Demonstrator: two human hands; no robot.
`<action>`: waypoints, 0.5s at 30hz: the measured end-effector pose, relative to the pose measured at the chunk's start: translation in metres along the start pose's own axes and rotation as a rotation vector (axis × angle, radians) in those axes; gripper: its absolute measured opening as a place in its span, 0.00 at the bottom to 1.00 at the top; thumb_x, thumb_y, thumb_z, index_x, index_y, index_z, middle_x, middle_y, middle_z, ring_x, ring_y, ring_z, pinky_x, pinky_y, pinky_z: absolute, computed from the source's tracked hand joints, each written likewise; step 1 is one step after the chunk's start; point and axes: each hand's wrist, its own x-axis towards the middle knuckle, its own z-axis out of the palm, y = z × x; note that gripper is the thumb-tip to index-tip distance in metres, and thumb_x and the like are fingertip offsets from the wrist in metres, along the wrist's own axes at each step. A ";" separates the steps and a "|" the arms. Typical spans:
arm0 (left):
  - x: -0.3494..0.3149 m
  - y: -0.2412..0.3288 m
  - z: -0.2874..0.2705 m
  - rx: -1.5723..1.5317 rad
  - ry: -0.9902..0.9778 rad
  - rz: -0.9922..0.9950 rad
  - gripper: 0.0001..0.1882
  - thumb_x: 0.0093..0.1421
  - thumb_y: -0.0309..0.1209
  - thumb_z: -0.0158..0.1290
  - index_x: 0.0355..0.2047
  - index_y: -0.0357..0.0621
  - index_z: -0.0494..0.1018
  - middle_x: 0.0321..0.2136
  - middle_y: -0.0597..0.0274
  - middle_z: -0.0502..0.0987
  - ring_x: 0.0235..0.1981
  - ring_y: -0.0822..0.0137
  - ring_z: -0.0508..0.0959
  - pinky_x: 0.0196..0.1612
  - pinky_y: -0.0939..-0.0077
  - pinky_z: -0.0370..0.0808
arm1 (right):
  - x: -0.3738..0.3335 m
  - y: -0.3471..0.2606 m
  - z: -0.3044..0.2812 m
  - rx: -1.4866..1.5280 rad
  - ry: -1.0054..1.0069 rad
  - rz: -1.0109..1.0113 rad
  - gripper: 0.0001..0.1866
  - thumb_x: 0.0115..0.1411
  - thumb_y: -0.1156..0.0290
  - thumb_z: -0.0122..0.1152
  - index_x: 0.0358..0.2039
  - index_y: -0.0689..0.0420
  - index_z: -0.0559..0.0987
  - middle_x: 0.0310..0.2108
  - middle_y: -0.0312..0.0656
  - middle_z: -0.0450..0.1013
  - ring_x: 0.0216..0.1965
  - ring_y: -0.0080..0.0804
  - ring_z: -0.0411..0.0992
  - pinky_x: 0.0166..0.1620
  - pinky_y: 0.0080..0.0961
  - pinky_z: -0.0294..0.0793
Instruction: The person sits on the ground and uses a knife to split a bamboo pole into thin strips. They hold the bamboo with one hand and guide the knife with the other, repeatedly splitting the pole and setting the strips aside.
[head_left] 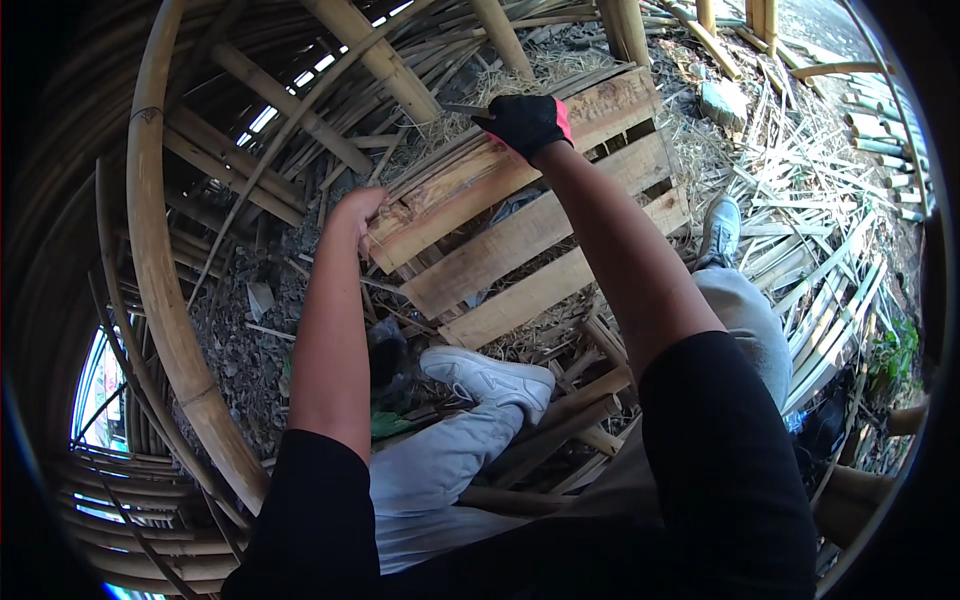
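Observation:
A slatted wooden crate (500, 255) lies on the ground in front of me, with thin bamboo strips (450, 172) along its far edge. My left hand (360, 212), bare, is closed around the strips' left end at the crate's corner; its fingertips are partly hidden. My right hand (525, 125) wears a black and red glove and is closed on a knife. The knife's dark blade (462, 109) points left, just above the strips. The glove hides the knife's handle.
Thick bamboo poles (165, 260) rise at the left and back. My white shoe (490, 378) is close to the crate's near side; my other shoe (720, 230) is at its right. Split bamboo pieces (800, 250) litter the ground at right. Grey rubble (240, 340) lies left.

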 end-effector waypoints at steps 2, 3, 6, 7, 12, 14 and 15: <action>0.005 0.006 -0.010 0.013 -0.085 -0.015 0.25 0.61 0.47 0.45 0.54 0.48 0.66 0.60 0.42 0.61 0.56 0.33 0.65 0.44 0.11 0.58 | 0.011 -0.002 -0.003 0.005 -0.053 0.058 0.23 0.58 0.40 0.51 0.32 0.44 0.83 0.30 0.40 0.80 0.35 0.39 0.79 0.37 0.37 0.76; 0.005 0.000 -0.012 0.017 -0.081 -0.017 0.25 0.61 0.47 0.45 0.54 0.48 0.66 0.60 0.42 0.61 0.56 0.33 0.65 0.44 0.11 0.58 | 0.009 -0.006 -0.002 0.010 -0.052 0.060 0.23 0.58 0.40 0.51 0.32 0.44 0.83 0.30 0.40 0.80 0.35 0.39 0.79 0.37 0.37 0.76; -0.008 0.011 0.017 0.017 -0.040 0.071 0.27 0.59 0.43 0.47 0.57 0.47 0.64 0.59 0.44 0.61 0.56 0.29 0.62 0.53 0.17 0.52 | 0.001 0.009 0.005 -0.022 -0.025 0.070 0.22 0.58 0.41 0.52 0.32 0.44 0.83 0.30 0.38 0.80 0.35 0.38 0.80 0.37 0.37 0.76; -0.004 0.008 0.003 0.047 -0.007 0.024 0.26 0.61 0.44 0.45 0.56 0.46 0.64 0.61 0.43 0.59 0.57 0.31 0.62 0.49 0.14 0.55 | 0.004 0.001 0.003 -0.011 -0.023 0.062 0.22 0.58 0.41 0.52 0.32 0.44 0.83 0.30 0.38 0.80 0.35 0.38 0.80 0.37 0.37 0.76; 0.015 0.008 -0.008 0.077 -0.061 -0.051 0.24 0.64 0.44 0.43 0.56 0.46 0.64 0.61 0.42 0.59 0.56 0.33 0.64 0.43 0.11 0.60 | 0.008 0.000 0.002 -0.010 -0.046 0.065 0.22 0.59 0.41 0.50 0.32 0.45 0.83 0.31 0.38 0.80 0.36 0.37 0.79 0.38 0.36 0.76; 0.012 0.007 -0.003 0.058 -0.133 0.003 0.22 0.64 0.43 0.43 0.54 0.45 0.66 0.56 0.42 0.65 0.49 0.31 0.70 0.40 0.13 0.64 | 0.007 0.000 0.001 -0.045 -0.037 0.053 0.23 0.59 0.41 0.50 0.32 0.45 0.83 0.30 0.38 0.80 0.36 0.38 0.79 0.38 0.36 0.76; 0.010 0.006 -0.003 0.046 -0.140 0.000 0.22 0.64 0.43 0.43 0.54 0.45 0.66 0.56 0.42 0.65 0.49 0.31 0.70 0.40 0.13 0.64 | 0.007 -0.001 0.000 -0.052 -0.035 0.051 0.23 0.59 0.41 0.50 0.31 0.45 0.83 0.30 0.39 0.80 0.35 0.39 0.79 0.38 0.36 0.76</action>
